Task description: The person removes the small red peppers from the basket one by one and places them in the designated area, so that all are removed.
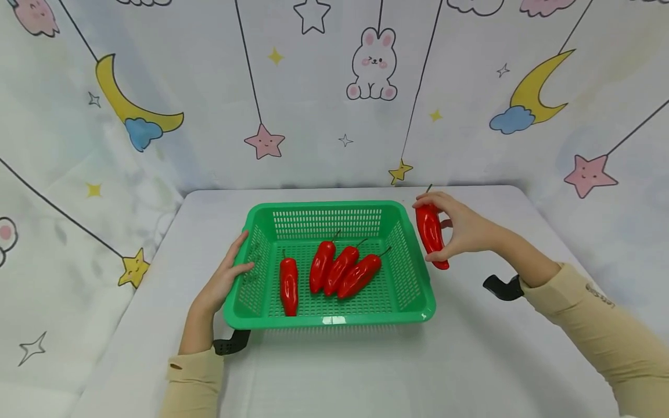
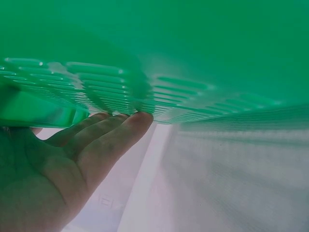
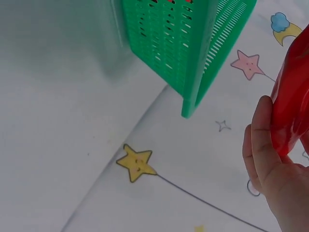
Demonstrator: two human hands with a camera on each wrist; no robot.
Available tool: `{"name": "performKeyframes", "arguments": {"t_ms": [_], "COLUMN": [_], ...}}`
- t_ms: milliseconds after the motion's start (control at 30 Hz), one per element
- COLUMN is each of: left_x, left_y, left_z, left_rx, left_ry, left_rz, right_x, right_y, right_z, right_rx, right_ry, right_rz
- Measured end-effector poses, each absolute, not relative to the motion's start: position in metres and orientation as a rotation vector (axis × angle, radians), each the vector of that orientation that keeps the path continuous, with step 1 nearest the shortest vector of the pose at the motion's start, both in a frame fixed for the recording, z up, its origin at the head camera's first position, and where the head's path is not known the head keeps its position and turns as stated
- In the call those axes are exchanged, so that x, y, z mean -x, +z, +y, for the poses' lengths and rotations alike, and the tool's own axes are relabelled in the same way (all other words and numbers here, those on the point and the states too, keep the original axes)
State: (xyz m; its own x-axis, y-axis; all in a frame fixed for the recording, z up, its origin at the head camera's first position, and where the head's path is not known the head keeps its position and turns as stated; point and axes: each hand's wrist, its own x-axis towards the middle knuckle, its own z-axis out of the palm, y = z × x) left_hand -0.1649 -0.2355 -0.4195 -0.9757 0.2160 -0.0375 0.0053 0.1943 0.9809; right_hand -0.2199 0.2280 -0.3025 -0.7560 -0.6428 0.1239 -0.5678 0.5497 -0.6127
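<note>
My left hand [image 1: 218, 284] grips the left side of a green plastic basket [image 1: 334, 323]. Its thumb lies over the rim, while the fingers [image 2: 118, 137] extend along the slotted outer wall in the left wrist view. Several glossy red chili peppers lie in the basket: one pepper [image 1: 288, 287] alone at left, the others [image 1: 342, 270] side by side near the middle. Just beyond the basket's right rim, my right hand [image 1: 465, 226] holds another red chili pepper [image 1: 430, 229] between thumb and fingers, stem upward. Part of that pepper [image 3: 292, 96] is cut off in the right wrist view.
The basket is on a white-covered table [image 1: 366, 371]. Behind it hangs a pale cloth backdrop [image 1: 324, 75] printed with stars, moons and a rabbit. A black wrist strap piece [image 1: 503, 287] juts out below the right wrist, another [image 1: 232, 343] by the left.
</note>
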Motion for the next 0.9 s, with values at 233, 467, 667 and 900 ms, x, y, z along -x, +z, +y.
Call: {"name": "performKeyframes", "arguments": {"t_ms": [233, 467, 667, 900], "left_x": [0.166, 0.161, 0.161, 0.164], "left_y": [-0.417, -0.417, -0.417, -0.417], "left_z": [-0.234, -0.236, -0.236, -0.237], "left_rx": [-0.221, -0.214, -0.230, -0.228], "left_ry": [1.891, 1.873, 1.879, 1.889], "left_rz": [2.282, 2.289, 2.279, 2.276], "right_x": [0.221, 0.220, 0.223, 0.230], "right_y": [-0.301, -0.311, -0.321, -0.323], "right_z": [0.234, 0.236, 0.240, 0.242], "right_rx": [1.032, 0.993, 0.975, 0.963], "right_ry": [-0.957, -0.956, -0.944, -0.914], "right_rz": [2.683, 2.664, 2.672, 2.655]}}
